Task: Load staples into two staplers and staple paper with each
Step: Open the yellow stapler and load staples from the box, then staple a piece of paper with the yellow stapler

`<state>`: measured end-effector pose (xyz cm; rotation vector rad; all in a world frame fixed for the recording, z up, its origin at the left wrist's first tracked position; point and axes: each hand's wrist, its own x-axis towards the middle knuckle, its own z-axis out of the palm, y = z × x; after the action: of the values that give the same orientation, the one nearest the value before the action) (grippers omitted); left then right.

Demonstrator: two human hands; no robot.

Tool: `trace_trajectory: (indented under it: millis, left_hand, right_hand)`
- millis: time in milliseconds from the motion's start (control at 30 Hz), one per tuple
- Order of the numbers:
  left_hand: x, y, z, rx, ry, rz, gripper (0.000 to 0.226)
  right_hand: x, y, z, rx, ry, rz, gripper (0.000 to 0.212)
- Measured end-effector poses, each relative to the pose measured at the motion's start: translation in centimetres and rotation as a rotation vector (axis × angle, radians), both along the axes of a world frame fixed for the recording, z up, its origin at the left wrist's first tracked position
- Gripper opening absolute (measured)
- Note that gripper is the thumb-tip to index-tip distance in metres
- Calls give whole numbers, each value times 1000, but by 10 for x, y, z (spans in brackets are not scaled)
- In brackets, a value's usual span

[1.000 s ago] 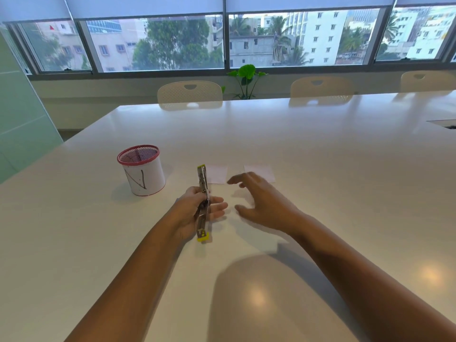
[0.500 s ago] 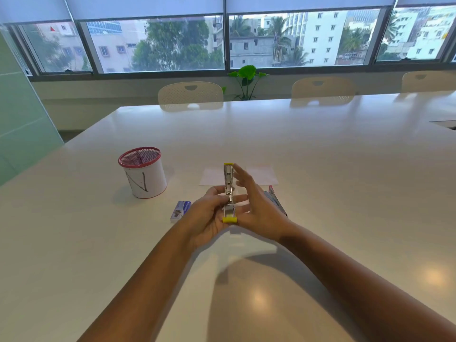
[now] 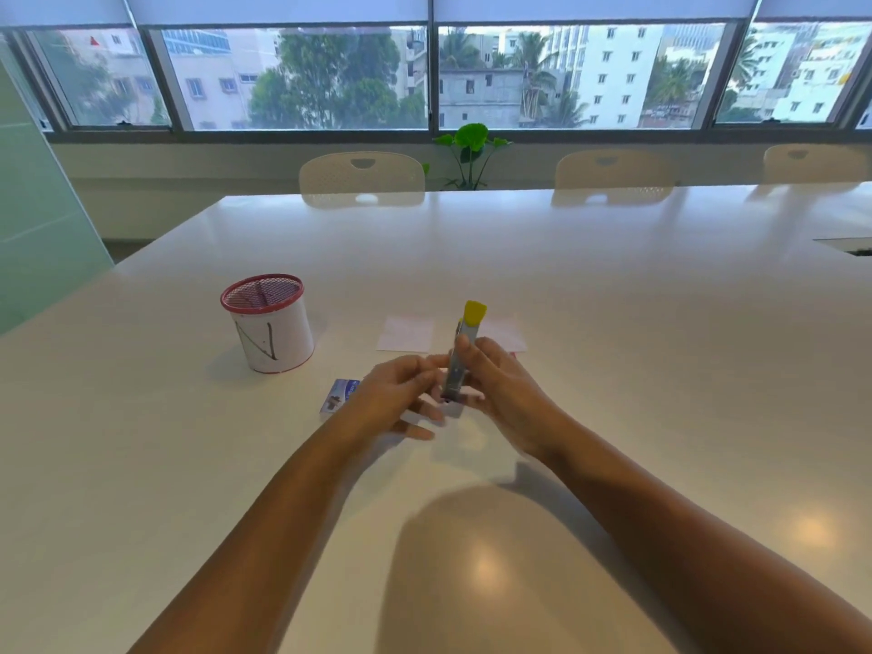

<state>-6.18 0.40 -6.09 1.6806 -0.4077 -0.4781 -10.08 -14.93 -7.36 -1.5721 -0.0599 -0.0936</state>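
Observation:
A metal stapler with a yellow tip (image 3: 465,351) stands nearly upright above the table, yellow end up. My right hand (image 3: 500,387) grips its middle from the right, fingers curled round the body. My left hand (image 3: 401,394) is against the stapler's lower half; its fingers are blurred, so a pinch cannot be told. A small blue staple box (image 3: 339,395) lies on the table just left of my left hand. Two pale paper slips (image 3: 406,333) (image 3: 509,333) lie behind the hands. A red sliver of a second stapler (image 3: 512,355) shows behind my right hand.
A white cup with a red mesh rim (image 3: 269,323) stands to the left of the hands. The white table (image 3: 613,346) stretches far and right. Pale chairs (image 3: 362,174) and a green plant (image 3: 469,151) line the far edge under the windows.
The stapler went from my left hand at the left to the middle, tipped upright. My right hand closed around it. The staple box came into sight as my left hand shifted.

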Motion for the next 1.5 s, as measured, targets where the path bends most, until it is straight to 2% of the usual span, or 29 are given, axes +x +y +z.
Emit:
trace_trajectory:
  millis: [67,100,200,567,767,933,1200,1300,1400,1500]
  left_hand:
    - [12,7,-7,286,-416,175,17]
    - [16,12,-10,351,-528,232,16]
    - [24,19,-15,386,-646,359,17]
    - [27,17,-17,382,-651,427,19]
    - [28,18,-19,414,-672,435,17]
    - [27,18,-19,424,-691,429,17]
    - [23,14,-19,461,-765,331,17]
    - [18,6,-19,463,-802,266,12]
    - [13,0,-22,491,-781,203,12]
    - [15,-2,-25,525,-763,155,13]
  right_hand:
    - [1,0,3,-45,-27,-96,43]
    - [2,0,5,-47,-37,-133,38]
    - [1,-2,11,-59,-36,-178,31]
    - [-2,-5,17,-251,55,-273,25]
    - [-4,-7,15,-535,26,-299,36]
    - [-7,-6,17,-656,-1,-344,45]
    - [-7,-14,24,-712,-12,-450,42]
    - [-7,-14,23,-835,23,-429,30]
    - [-8,-11,17,-953,53,-386,34]
    - [-10,-5,10,-1117,-14,-394,35]
